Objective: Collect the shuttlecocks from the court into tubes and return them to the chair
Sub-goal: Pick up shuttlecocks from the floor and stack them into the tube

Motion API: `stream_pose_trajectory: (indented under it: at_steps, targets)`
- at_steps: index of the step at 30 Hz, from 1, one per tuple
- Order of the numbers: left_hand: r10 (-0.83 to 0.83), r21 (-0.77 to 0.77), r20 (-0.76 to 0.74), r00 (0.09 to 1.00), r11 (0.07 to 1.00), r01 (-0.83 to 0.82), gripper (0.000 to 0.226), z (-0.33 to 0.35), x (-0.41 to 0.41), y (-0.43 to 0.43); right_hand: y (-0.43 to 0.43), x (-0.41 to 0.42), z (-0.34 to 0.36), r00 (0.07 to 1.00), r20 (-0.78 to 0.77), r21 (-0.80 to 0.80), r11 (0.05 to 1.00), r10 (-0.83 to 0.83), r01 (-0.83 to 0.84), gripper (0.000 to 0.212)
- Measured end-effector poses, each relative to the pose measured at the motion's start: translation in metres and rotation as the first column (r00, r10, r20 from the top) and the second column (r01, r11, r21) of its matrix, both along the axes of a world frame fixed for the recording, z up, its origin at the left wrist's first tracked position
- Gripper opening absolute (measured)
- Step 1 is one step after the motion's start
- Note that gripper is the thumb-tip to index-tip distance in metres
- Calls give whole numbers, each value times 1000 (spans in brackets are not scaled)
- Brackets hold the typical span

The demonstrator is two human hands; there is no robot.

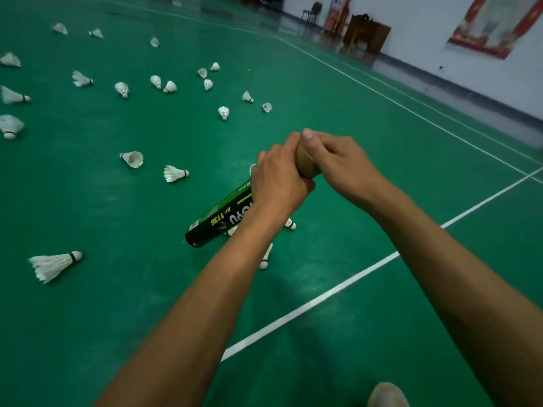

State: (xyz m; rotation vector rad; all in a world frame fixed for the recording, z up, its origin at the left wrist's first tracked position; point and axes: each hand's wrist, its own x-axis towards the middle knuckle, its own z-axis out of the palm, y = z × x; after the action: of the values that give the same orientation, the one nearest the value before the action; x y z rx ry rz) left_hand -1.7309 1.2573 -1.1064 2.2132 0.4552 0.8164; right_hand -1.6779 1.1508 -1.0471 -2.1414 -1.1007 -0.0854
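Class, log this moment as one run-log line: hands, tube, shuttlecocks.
left hand: grips tube | right hand: grips tube's brown top end | tube: tilted | shuttlecocks: many loose on court

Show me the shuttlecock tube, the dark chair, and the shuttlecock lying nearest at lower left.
shuttlecock tube (219, 220): head view, black printed side.
dark chair (316, 7): head view, backrest.
lower-left shuttlecock (50, 265): head view, white feathers.

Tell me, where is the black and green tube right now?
In the head view's middle, the tube slants between both hands: the left hand grips its middle, the right hand its upper end, above shuttlecocks near the white line.
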Motion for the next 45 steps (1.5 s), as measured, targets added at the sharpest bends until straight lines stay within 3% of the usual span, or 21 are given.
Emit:
stream_pose_trajectory:
  at_steps: [2,4,6,8,12,15,18,22,26,31,33,37,42,43,45]
  targets:
    - [-4,-47,1,1000,999,4,70,7,-9,12,16,-8,3,1000,-7,98,995,4,-4,51]
    - [16,-49,8,1000,999,-16,70,13,-20,28,33,-15,5,996,11,220,972,-91,86,50]
    - [65,-7,10,998,998,-65,73,15,-35,47,47,-22,6,978,55,329,929,-200,171,52]
    - [123,50,-11,992,991,-122,74,13,-49,63,58,-31,6,972,139,352,927,-190,131,54]
    - [218,117,-65,974,971,-210,67,11,-64,78,71,-40,0,985,135,179,976,103,-126,51]
    - [207,70,-68,976,977,-202,61,10,-67,80,75,-34,-3,970,26,47,969,242,-243,56]
    - [194,122,-104,975,976,-181,57,6,-65,76,82,-30,-10,949,-157,-27,960,272,-279,64]
    - [193,143,-122,974,974,-175,51,-2,-60,71,94,-28,-21,884,-329,-92,921,331,-378,54]
    - [222,164,-148,964,967,-197,57,-13,-59,76,103,-16,-32,841,-377,-106,884,388,-455,58]
    - [340,157,-188,921,937,-313,64,-11,-65,100,124,-6,-37,927,-108,117,931,358,-346,70]
    - [385,172,-203,900,919,-354,69,-9,-71,111,136,-7,-27,923,-94,126,924,373,-360,70]
    - [402,197,-152,903,908,-371,63,-10,-87,123,165,-30,-27,841,-266,-105,853,471,-511,66]
    - [410,196,-133,902,903,-382,60,-22,-104,137,196,-51,-50,737,-481,-119,798,475,-591,91]
    - [415,194,-152,897,902,-385,63,-28,-104,139,198,-50,-54,724,-498,-116,791,477,-601,91]
    - [408,179,-197,891,909,-377,67,-37,-98,142,195,-44,-66,748,-455,-64,820,483,-569,69]
